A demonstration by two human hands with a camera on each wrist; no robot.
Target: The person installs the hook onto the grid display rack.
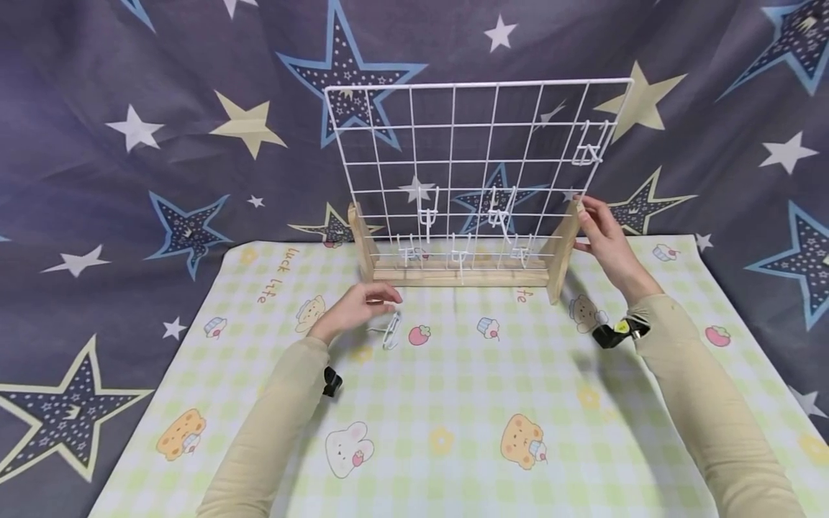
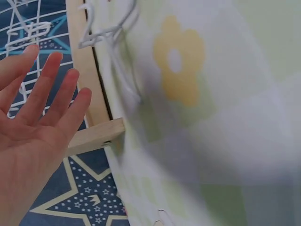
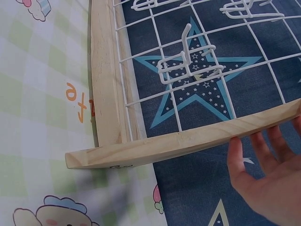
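Note:
A white wire grid rack (image 1: pixel 453 162) stands upright in a wooden stand (image 1: pixel 463 278). My right hand (image 1: pixel 605 241) holds the stand's right side post (image 1: pixel 562 252) near its upper end. In the right wrist view, the thumb (image 3: pixel 236 157) is at the post's outer edge. My left hand (image 1: pixel 356 309) is in front of the stand's left end, with loosely bent, spread fingers. Right by its fingertips, a white wire hook (image 1: pixel 391 331) is on the tablecloth. The left wrist view shows nothing between the fingers (image 2: pixel 61 101), with the hook (image 2: pixel 110 40) beyond them.
Several white wire hooks hang on the grid, one at upper right (image 1: pixel 586 152), others like the middle hook (image 1: pixel 499 214) lower down. A checked tablecloth (image 1: pixel 447 403) with printed figures covers the table. Behind hangs a dark star-patterned cloth (image 1: pixel 194 65), close to the rack.

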